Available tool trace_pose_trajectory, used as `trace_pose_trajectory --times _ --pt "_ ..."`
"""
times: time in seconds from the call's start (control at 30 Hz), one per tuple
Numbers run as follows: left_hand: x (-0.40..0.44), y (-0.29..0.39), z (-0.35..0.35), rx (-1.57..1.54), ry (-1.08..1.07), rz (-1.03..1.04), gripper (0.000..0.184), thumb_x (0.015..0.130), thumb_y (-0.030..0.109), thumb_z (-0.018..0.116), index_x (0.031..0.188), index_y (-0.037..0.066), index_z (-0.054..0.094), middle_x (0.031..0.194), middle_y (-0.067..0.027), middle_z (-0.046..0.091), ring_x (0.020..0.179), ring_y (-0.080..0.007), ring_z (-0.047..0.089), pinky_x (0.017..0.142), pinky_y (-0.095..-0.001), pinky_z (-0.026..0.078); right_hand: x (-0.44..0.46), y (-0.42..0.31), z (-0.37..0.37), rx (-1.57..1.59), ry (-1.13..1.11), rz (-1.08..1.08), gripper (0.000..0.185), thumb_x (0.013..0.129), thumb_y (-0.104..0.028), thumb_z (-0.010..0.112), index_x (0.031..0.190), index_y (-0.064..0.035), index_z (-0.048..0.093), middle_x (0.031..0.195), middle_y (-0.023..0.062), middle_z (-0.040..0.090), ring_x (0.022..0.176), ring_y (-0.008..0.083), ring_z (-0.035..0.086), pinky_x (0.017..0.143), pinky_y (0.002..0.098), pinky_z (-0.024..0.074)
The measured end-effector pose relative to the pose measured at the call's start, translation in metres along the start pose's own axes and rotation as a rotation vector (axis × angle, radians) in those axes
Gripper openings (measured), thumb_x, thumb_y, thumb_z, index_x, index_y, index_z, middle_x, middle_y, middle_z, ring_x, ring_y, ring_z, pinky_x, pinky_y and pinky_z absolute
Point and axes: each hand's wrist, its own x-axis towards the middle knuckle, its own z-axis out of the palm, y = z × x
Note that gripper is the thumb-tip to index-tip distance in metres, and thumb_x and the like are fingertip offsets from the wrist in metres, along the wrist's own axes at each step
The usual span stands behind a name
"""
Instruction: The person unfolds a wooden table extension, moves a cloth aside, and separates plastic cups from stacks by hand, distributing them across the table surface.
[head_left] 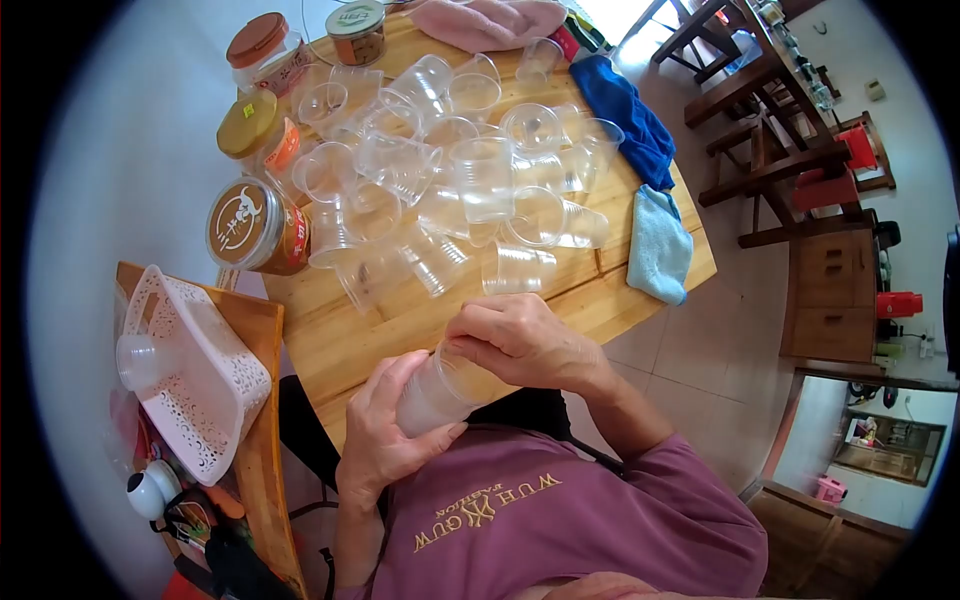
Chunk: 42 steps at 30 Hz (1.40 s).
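Note:
My left hand (pixel 385 425) is wrapped round a clear plastic cup (pixel 435 398), which looks like a stack of nested cups, held tilted near my chest at the table's front edge. The fingers of my right hand (pixel 515 340) are pinched together at the cup's rim; what lies between them is hidden. Beyond my hands, a heap of several loose clear plastic cups (pixel 485 180) covers the middle of the wooden table (pixel 600 285), some upright and many on their sides.
Lidded jars (pixel 258 228) line the table's left edge. A blue cloth (pixel 625 115), a light blue cloth (pixel 660 245) and a pink towel (pixel 490 22) lie along the right and far edges. At lower left, a pink basket (pixel 215 385) has a clear cup (pixel 145 362) at its side.

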Motion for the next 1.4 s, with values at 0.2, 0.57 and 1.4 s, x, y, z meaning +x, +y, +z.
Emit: trace_pose_trajectory --times 0.2,0.57,1.4 --pt "-0.005 -0.001 0.0 0.023 0.043 -0.019 0.07 0.066 0.02 0.087 0.126 0.002 0.054 0.11 -0.0173 0.064 0.096 -0.0344 0.066 0.083 -0.0404 0.054 -0.002 0.001 -0.02 0.069 0.214 0.121 0.005 0.089 -0.006 0.067 0.091 -0.0023 0.064 0.077 0.0095 0.061 0.067 0.0198 0.062 0.06 0.0314 0.0489" --pt "-0.011 -0.006 -0.002 0.02 0.044 -0.095 0.069 0.069 0.024 0.085 0.126 0.001 0.054 0.109 -0.018 0.066 0.098 -0.0347 0.067 0.085 -0.0405 0.054 0.082 0.056 -0.087 0.007 0.701 0.101 0.014 0.098 -0.012 0.061 0.106 -0.0012 0.064 0.084 0.0076 0.072 0.061 0.0048 0.059 0.052 0.0164 0.0433" --pt "-0.008 -0.016 0.001 -0.013 0.019 -0.122 0.073 0.07 0.027 0.085 0.129 -0.001 0.052 0.114 -0.0209 0.064 0.102 -0.0353 0.066 0.088 -0.0401 0.052 0.138 0.084 -0.127 -0.592 0.54 0.183 0.016 0.09 -0.016 0.066 0.096 -0.0018 0.068 0.08 0.013 0.068 0.075 0.0234 0.067 0.065 0.0346 0.0507"
